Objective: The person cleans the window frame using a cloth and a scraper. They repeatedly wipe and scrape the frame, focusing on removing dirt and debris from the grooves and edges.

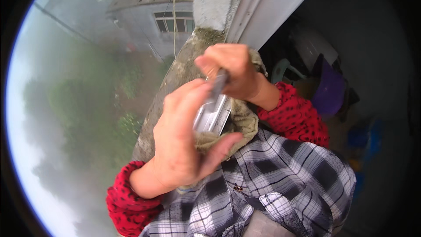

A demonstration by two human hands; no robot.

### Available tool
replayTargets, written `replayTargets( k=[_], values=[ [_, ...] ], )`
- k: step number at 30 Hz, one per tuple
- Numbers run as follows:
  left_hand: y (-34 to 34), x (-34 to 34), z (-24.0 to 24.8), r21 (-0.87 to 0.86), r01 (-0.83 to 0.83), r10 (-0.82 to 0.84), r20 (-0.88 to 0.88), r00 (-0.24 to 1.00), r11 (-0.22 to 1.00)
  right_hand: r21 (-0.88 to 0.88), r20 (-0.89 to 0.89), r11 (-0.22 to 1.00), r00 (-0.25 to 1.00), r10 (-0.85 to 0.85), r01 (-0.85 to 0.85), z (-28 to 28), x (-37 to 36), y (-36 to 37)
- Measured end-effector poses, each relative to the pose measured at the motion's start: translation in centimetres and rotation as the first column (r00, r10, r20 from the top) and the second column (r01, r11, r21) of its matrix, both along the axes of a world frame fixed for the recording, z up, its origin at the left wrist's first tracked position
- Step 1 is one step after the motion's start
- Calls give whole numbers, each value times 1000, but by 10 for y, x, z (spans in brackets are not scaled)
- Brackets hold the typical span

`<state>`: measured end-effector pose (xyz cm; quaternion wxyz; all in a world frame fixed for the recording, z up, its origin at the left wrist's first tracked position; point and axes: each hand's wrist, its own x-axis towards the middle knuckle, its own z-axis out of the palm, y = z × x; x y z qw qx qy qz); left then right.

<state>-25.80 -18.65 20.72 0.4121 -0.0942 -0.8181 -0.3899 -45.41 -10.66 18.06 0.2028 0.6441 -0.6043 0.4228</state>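
On the left is lots of open air, with green trees (74, 101) down in the fog. Two windows (175, 23) show on the far houses. Then comes one rough stone ledge (175, 77) — past its edge, the ground is far below.

The left hand (175, 131) is over the ledge, its thumb spread wide from its fingers. I cannot tell if those fingers touch the one grey stick (218, 85), which is blurry and sits between the two hands, above a white rail (212, 120). One tan cloth (245, 118) is bunched by the rail and takes up room. The right hand (237, 70) is curled around the stick.

A long white frame (274, 6) stands beyond that hand — it blocks the far side. On the right, in the dark, are one purple tub (330, 90) and something blue (372, 138).
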Motion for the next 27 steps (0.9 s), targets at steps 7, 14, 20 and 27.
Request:
replayTargets(
  k=[7,14,20,27],
  values=[
    [-17,28,-24,-97,-15,37,236,971,995,202,-5,979,1000,-14,14,1,21,26],
    [-30,39,-23,303,-103,60,149,987,947,212,-145,938,958,-249,275,-5,-24,86],
    [-36,47,-5,215,-162,149,76,986,963,62,245,962,930,-273,266,10,-18,71],
    [-41,53,-3,340,-188,192,22,981,922,207,648,977,755,-102,-46,30,-29,66]
  ],
)
